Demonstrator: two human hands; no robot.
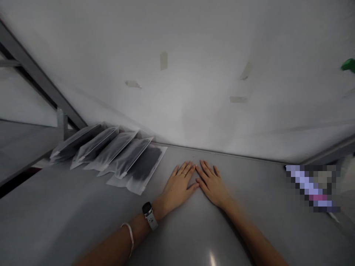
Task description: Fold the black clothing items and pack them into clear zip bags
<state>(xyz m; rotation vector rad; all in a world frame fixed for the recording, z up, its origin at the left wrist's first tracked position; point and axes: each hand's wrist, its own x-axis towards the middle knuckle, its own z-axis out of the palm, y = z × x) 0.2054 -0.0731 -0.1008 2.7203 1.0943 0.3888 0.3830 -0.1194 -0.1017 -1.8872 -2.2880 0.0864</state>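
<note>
My left hand (179, 186) lies palm down and flat on the grey tabletop (177, 240), its fingers stretched out and nothing in it. Beside it my right hand (212, 183) rests flat in the same way, also holding nothing. The fingertips and thumbs of the two hands meet or nearly meet. Left of my left hand, several frosted zip bags (118, 151) overlap in a slanting row. Dark, folded-looking contents show through them; what these are I cannot make out. The nearest bag (148, 164) lies flattest, a little apart from my left fingers.
A pale wall sheet (199, 111) with several tape pieces (164, 60) rises behind the table. Metal frame bars (41, 74) stand at the left. On the right, a blurred-out device (310, 188) with a cable leans by the edge. Something green (348, 65) shows at the far right.
</note>
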